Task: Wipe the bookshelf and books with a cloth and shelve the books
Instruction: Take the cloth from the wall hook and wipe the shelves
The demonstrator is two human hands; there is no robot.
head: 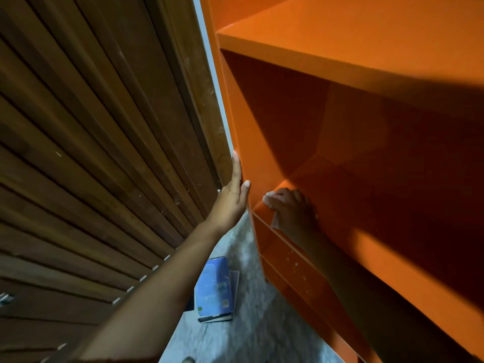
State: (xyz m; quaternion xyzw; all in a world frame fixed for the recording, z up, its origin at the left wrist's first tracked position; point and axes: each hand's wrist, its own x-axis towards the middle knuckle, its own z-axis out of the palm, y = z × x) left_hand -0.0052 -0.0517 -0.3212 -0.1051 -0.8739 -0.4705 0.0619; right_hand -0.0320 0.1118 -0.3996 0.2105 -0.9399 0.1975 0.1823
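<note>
Nearest, on the grey floor (pixel 251 323) at the foot of the unit, lay the books (pixel 213 289): a blue-covered one on top of at least one more, just left of the shelf's base. None had been shelved, which suited the order of the job, since the boards needed wiping first.

Further on, the left hand (pixel 231 200) rested on the left side panel of the orange bookshelf (pixel 314 43). Its fingers lay straight up the outer face, with the thumb spread apart onto the front edge. It held nothing and was probably steadying the unit, or the person's reach, against the push of the wiping.

Just right of it, inside the compartment, the right hand (pixel 293 208) pressed a pale cloth (pixel 269 199) down on the shelf board near its front left corner. The fingers were curled over the bunched cloth, which showed beyond the fingertips and again at the near side of the hand. Shadow covered much of that hand, so finer detail of the hold was unclear.

Beyond, the compartment's back and right side lay in deep shade. The board above it caught the light and carried nothing. Far left stood a dark slatted wooden door (pixel 91 153), close beside the shelf.
</note>
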